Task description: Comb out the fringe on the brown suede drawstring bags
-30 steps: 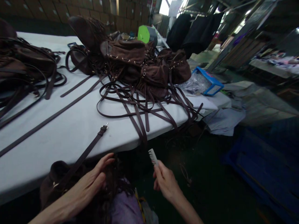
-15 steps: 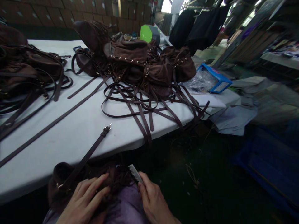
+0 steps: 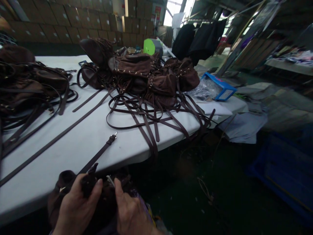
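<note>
A dark brown fringed bag (image 3: 80, 195) rests on my lap at the table's near edge. My left hand (image 3: 75, 209) is closed around a tuft of its fringe, thumb on top. Beside it, my right hand (image 3: 129, 212) holds a small white comb (image 3: 110, 180) whose end pokes into the fringe. A brown strap with a metal clasp (image 3: 100, 153) runs from the bag up onto the white table (image 3: 80, 137).
Piles of brown bags (image 3: 146, 75) and tangled straps (image 3: 151, 114) cover the table's far side, more bags at left (image 3: 26, 85). A blue tray with plastic (image 3: 215, 86) sits at the right corner. Papers (image 3: 242, 127) and a blue crate (image 3: 281, 176) lie on the dark floor.
My right hand brought the comb from out in the air down and left into the fringe. My left hand went from lying flat on the bag to gripping a tuft of fringe.
</note>
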The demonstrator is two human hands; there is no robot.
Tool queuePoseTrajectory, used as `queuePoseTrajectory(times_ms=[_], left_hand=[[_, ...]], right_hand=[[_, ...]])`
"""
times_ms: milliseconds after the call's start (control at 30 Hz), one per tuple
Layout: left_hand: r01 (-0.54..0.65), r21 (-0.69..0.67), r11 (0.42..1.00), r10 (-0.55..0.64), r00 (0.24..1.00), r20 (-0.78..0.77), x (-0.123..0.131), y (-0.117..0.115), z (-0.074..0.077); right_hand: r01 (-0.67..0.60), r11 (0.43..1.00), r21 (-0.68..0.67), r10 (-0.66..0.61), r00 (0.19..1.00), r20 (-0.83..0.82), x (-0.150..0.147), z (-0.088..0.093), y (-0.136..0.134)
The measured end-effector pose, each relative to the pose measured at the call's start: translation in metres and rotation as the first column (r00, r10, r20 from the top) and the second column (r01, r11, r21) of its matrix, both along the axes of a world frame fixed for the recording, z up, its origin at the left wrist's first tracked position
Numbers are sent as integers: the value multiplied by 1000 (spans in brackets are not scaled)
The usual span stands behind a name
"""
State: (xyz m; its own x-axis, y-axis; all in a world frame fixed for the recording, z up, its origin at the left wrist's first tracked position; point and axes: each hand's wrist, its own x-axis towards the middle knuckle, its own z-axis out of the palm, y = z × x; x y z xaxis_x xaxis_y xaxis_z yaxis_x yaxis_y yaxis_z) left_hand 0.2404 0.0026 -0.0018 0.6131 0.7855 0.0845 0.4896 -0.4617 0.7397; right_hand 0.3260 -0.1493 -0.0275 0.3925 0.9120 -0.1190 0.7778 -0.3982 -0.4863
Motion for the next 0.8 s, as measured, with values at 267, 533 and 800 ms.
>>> queuePoseTrajectory(times_ms=[267,533,800], left_hand=[[-15,-476,879,82,989,121,4,3,16],[486,-605,631,-605,796,8,18,-9,15],[645,-583,494,-849,503,-162,29,-36,25]], right_hand=[[352,881,-316,-216,893,395,34,-55,-30],[436,879,-194,-276,796,538,69,-44,-54],[402,890,-214,-280,854,438,69,-50,-70]])
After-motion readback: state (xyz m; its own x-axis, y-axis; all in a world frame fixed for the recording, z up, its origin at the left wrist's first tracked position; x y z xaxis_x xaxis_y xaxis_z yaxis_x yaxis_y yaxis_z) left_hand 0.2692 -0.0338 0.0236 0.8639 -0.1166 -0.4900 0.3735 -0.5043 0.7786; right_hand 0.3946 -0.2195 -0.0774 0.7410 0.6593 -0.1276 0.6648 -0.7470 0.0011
